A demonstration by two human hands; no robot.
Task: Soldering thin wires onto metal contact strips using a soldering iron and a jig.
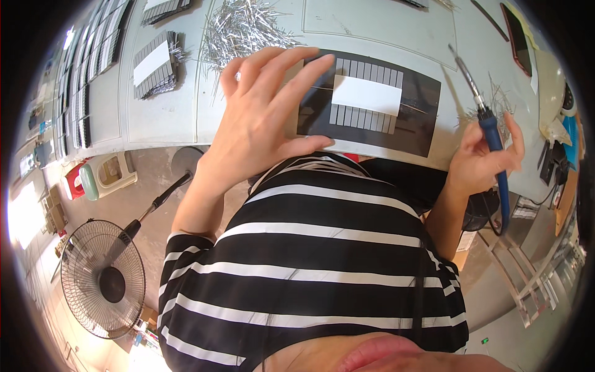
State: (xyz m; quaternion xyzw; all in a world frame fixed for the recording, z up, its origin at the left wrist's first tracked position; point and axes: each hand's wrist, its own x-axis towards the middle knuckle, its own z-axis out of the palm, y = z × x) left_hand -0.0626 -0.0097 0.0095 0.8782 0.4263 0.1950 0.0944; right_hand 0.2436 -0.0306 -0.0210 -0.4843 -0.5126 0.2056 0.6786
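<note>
My right hand (482, 158) grips a blue-handled soldering iron (491, 129), its metal tip pointing up and away above the table. My left hand (263, 102) is spread, with fingertips and thumb at the left edge of a dark rectangular board (415, 133). On that board lies a row of narrow grey strips (362, 119) with a white band (365, 94) across their middle. A thin wire (414, 108) sticks out to the right of the strips. Beyond my left hand is a loose heap of shiny metal ribbon pieces (245, 31).
Stacks of banded grey strips (155, 65) stand on the table's left part, with long rows of strips (93, 68) farther left. A phone (517, 38) lies at the far right. Below the table's left edge are a standing fan (111, 284) and a plastic stool (108, 175).
</note>
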